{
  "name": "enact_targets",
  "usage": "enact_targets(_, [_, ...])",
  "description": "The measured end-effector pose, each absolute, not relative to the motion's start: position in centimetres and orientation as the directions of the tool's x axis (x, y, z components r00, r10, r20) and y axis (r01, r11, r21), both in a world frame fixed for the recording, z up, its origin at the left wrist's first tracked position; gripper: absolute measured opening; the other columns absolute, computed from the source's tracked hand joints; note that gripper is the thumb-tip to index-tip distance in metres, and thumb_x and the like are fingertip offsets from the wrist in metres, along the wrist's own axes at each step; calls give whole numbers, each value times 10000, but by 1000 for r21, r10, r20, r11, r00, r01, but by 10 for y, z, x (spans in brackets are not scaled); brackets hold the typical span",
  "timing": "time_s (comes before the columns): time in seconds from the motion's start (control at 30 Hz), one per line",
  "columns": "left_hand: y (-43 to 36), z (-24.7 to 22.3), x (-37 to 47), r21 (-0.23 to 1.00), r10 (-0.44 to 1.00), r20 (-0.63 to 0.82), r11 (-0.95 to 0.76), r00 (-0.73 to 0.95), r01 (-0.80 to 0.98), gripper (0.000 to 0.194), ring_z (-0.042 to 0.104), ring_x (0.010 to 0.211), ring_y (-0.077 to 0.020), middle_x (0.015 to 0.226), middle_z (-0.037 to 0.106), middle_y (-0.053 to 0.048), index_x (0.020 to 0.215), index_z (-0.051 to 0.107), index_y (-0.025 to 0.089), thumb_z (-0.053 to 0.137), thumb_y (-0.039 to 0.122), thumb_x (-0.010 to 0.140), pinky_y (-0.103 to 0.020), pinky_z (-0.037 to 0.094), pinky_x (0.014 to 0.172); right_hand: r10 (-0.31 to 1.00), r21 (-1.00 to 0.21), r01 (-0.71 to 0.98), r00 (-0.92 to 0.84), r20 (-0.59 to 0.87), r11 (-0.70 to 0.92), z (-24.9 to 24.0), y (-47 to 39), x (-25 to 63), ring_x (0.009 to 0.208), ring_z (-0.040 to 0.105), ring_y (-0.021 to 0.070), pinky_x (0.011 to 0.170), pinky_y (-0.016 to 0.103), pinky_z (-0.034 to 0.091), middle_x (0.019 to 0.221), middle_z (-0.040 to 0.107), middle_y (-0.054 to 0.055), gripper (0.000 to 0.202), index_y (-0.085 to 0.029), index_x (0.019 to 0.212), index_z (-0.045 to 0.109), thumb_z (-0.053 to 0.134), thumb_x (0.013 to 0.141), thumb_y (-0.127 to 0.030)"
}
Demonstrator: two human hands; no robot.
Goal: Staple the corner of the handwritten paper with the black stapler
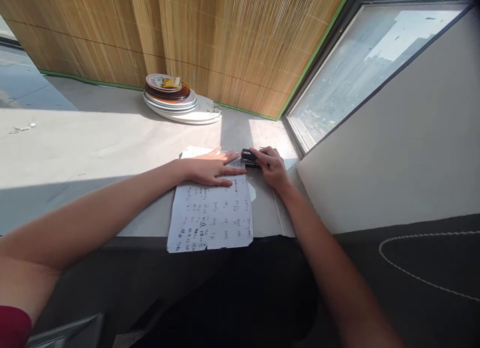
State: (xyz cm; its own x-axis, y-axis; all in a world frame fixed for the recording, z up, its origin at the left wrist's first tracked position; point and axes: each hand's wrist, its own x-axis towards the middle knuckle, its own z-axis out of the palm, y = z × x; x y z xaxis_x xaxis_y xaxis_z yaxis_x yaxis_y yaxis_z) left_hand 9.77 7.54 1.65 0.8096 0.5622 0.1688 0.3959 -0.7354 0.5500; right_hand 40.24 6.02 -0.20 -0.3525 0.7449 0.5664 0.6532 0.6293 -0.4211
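White sheets with handwriting [210, 218] lie on the pale ledge, their near end reaching over its front edge. My left hand [212, 169] rests flat on the upper part of the sheets with its fingers spread toward the right. At the right edge of the paper, my right hand [273, 168] is wrapped round a black stapler [248, 157], whose front end meets the paper beside my left fingertips. Whether the paper sits between the stapler's jaws cannot be made out.
A stack of plates [183, 116] with a small yellow packet [170, 83] on top stands at the back. Behind it hangs a bamboo blind [210, 43]. A window [337, 88] and white wall [397, 148] bound the right side.
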Motion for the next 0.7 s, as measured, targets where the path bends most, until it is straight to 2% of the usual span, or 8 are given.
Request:
enact_targets(0.2, [77, 16, 98, 538, 520, 184, -764, 834, 357, 594, 396, 1628, -419, 1704, 525, 2, 1374, 773, 419, 845, 644, 830, -519, 329, 1327, 740, -401, 660, -371, 561, 635, 2, 57, 400, 1117, 616, 282, 1029, 484, 543, 1165, 704, 74, 445, -402, 1455, 744, 543, 1093, -241])
enact_targets(0.4, [84, 6, 95, 537, 556, 83, -724, 827, 433, 665, 339, 1653, -438, 1759, 451, 4, 1433, 740, 407, 830, 675, 831, -539, 320, 1329, 743, -389, 673, -373, 556, 629, 1, 58, 400, 1112, 610, 281, 1022, 483, 545, 1162, 700, 68, 446, -424, 1464, 730, 519, 1109, -256])
enact_targets(0.5, [92, -6, 92, 561, 583, 99, -702, 806, 439, 678, 365, 1639, -440, 1745, 470, -4, 1428, 740, 403, 848, 661, 810, -534, 347, 1314, 739, -395, 665, -373, 561, 634, 0, 60, 400, 1110, 611, 284, 1017, 491, 549, 1154, 704, 64, 453, -432, 1472, 722, 522, 1104, -259])
enact_targets(0.7, [93, -6, 93, 572, 550, 126, -720, 826, 392, 660, 371, 1641, -417, 1721, 500, -4, 1432, 741, 399, 840, 649, 829, -510, 352, 1316, 748, -382, 682, -378, 546, 624, 1, 60, 400, 1097, 609, 278, 1013, 483, 536, 1163, 709, 61, 461, -419, 1464, 731, 515, 1097, -242])
